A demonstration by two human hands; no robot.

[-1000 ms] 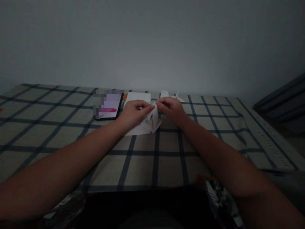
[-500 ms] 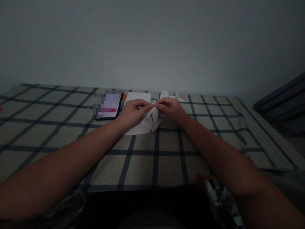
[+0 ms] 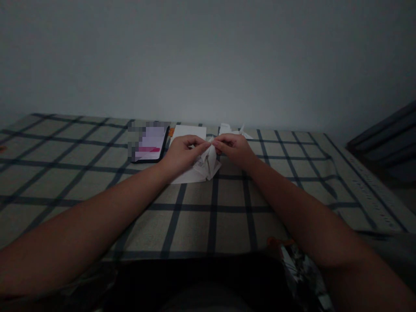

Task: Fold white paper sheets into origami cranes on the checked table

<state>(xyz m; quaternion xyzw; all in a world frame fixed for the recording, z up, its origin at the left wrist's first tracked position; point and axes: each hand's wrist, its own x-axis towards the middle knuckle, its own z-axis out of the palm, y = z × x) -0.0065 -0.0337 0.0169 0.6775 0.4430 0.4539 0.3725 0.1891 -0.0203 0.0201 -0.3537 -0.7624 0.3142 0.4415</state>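
A folded white paper piece (image 3: pixel 210 164) with pointed flaps hangs between my hands, over the checked cloth. My left hand (image 3: pixel 186 152) pinches its top from the left with thumb and forefinger. From the right, my right hand (image 3: pixel 233 147) pinches the same top point, its fingertips almost touching those of the left. Beneath and beside my left hand lies a flat white sheet (image 3: pixel 188 177). The far fingers of both hands are partly hidden.
A phone (image 3: pixel 151 143) with a lit screen lies left of my hands. Behind them are a white sheet (image 3: pixel 190 131) and more folded white paper (image 3: pixel 226 128). A checked cloth (image 3: pixel 195 225) covers the surface, and a wall (image 3: pixel 208 60) rises behind.
Both hands keep their pinch on the folded paper, with only a very slight shift of the fingers. The whole view has moved slightly.
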